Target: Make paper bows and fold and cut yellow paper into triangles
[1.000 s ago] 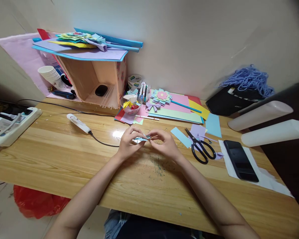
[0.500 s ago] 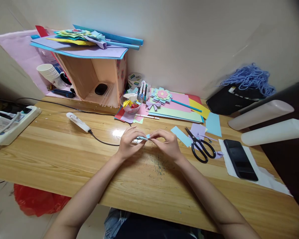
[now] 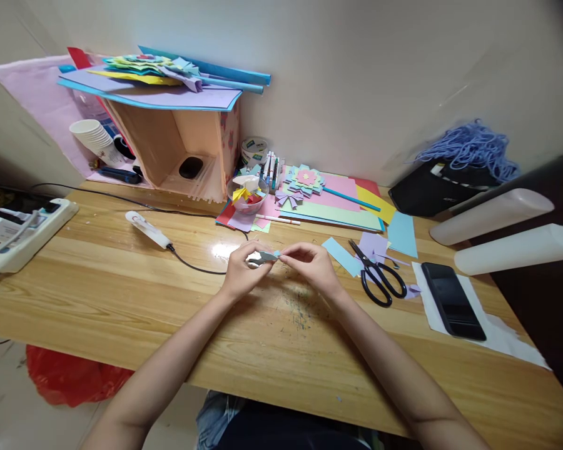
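Small blue paper piece is between the two hands, around the middle of the table; if it touches the wood, I cannot tell. The left hand pinches it with thumb and fingers, and the right hand has its fingertips closed on the right end.

The near edge of the table runs well apart from the hands, and both forearms pass over it. Between the forearms, the wood with dark marks gives room toward this edge. The left side offers also a wide stretch of wood, as far as the power strip.

A white corded device lies at the left, and its black cord runs close to the left hand. Beyond the hands, the plastic bowl and the marker limit the space. On the right, a light blue paper strip lies near the hand, then scissors, partly over purple paper. Farther, a phone rests near the right edge.
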Tool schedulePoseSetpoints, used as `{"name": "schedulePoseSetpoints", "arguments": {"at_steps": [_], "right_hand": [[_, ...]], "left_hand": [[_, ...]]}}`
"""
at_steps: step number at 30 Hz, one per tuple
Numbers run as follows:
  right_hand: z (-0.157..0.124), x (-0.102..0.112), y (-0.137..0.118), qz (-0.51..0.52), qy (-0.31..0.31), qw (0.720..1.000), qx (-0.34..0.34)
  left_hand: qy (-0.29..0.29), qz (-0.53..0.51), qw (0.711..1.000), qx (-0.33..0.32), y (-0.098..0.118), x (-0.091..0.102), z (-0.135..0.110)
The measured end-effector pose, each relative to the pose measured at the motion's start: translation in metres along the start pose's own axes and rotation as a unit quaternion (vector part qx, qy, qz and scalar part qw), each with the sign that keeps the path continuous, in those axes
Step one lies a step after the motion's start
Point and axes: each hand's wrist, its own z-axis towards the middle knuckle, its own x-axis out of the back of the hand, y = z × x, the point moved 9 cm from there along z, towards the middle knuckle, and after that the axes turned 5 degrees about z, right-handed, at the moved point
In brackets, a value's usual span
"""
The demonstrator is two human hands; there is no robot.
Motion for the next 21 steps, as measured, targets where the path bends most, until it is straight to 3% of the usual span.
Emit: {"name": "schedulePoseSetpoints", "arguments": {"at_steps": [4, 7, 16, 21], "right_hand": [[0.001, 0.002, 0.007, 0.012, 0.020, 0.999, -0.023], [0.001, 0.002, 0.012, 0.011, 0.036, 0.999, -0.025], [0.002, -0.006, 0.017, 0.045, 0.008, 0.999, -0.020], [0.002, -0.001, 0.018, 0.037, 0.027, 0.999, -0.023]], "left_hand": [[-0.005, -0.051, 0.993, 0.106, -0.021, -0.004, -0.001], [0.003, -0.082, 0.986, 0.148, -0.032, -0.006, -0.002], [-0.031, -0.144, 0.970, 0.195, -0.044, -0.016, -0.003], [-0.057, -0.184, 0.961, 0.200, -0.043, -0.023, -0.005]]}}
